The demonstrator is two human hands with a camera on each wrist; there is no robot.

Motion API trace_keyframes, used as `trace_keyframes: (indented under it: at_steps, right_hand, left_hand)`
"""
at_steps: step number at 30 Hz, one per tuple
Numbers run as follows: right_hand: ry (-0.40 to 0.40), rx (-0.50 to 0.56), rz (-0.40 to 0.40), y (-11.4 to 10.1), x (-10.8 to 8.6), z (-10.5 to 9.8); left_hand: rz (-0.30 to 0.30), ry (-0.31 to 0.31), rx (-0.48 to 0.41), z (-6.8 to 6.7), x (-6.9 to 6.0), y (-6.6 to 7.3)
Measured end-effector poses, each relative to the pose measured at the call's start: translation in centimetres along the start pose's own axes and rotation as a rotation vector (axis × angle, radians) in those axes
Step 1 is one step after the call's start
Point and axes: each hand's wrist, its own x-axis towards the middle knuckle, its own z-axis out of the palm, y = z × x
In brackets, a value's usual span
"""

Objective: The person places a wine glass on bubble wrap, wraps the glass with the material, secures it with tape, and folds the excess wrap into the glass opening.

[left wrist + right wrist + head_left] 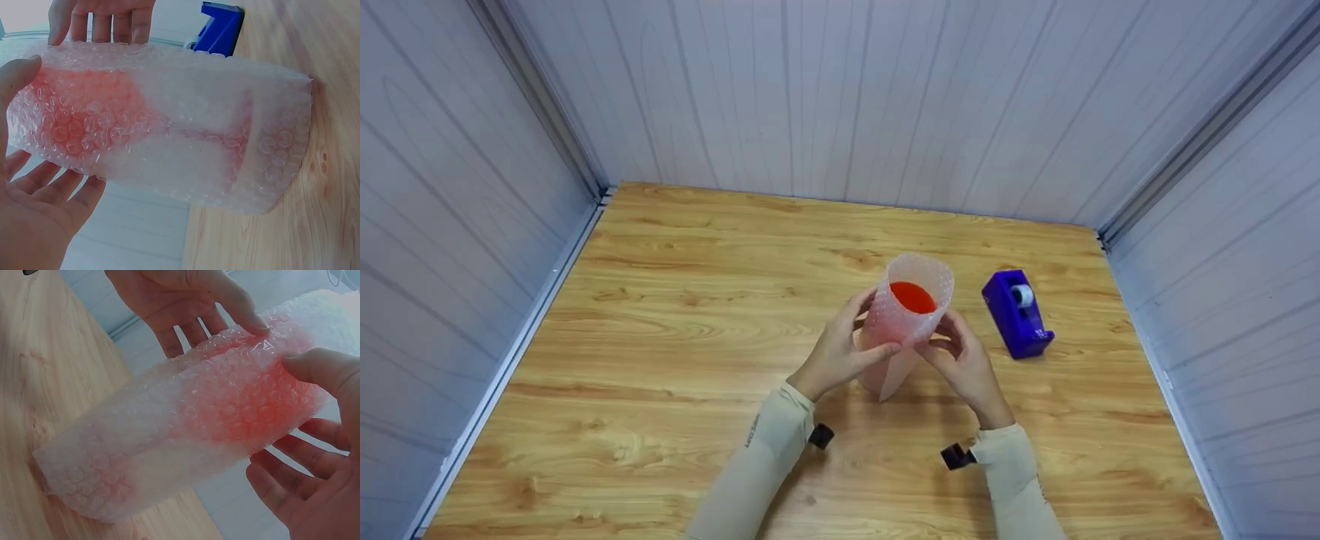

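A sheet of clear bubble wrap (894, 321) is rolled into an upright tube on the table. Inside it stands a red goblet (913, 298); through the plastic, the left wrist view shows its red bowl, thin stem and flat foot. My left hand (840, 346) grips the tube's left side, thumb on the near face and fingers round the back. On the other side my right hand (966, 361) holds the wrap, its thumb near the overlapping edge. A loose corner of the wrap juts out low at the front.
To the right of the tube sits a blue tape dispenser (1014, 319) with a white tape roll (1023, 295). The wooden table (675, 330) is bounded by pale panel walls (825, 97) at the back and both sides.
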Motion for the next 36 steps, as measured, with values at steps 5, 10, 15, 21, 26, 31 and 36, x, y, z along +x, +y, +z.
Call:
trace_keyframes:
  at_steps: [5, 10, 15, 21, 26, 31, 36]
  right_hand:
    - [0.01, -0.023, 0.026, -0.2, 0.0, 0.1]
    - [0.0, -0.024, 0.014, -1.7, -0.1, 0.5]
    - [-0.001, -0.023, -0.006, -3.2, -0.2, 0.7]
    - [0.02, -0.038, -0.041, -3.4, -0.4, 0.9]
    - [0.063, -0.067, -0.099, -3.5, -0.4, 1.0]
    - [0.064, -0.084, -0.173, -3.5, -0.2, 1.1]
    - [0.061, -0.163, -0.274, -3.5, -0.1, 1.4]
  left_hand:
    - [0.009, -0.002, -0.007, -0.1, 0.0, 0.0]
    - [0.01, -0.002, -0.007, -0.1, -0.1, -0.1]
    - [0.021, 0.005, -0.006, -0.1, -0.1, -0.1]
    - [0.034, 0.019, 0.0, -0.2, -0.1, -0.2]
    - [0.061, 0.039, 0.023, -0.2, -0.2, -0.1]
    - [0.066, 0.044, 0.028, -0.2, -0.2, -0.2]
    - [0.081, 0.047, 0.026, -0.2, -0.2, -0.3]
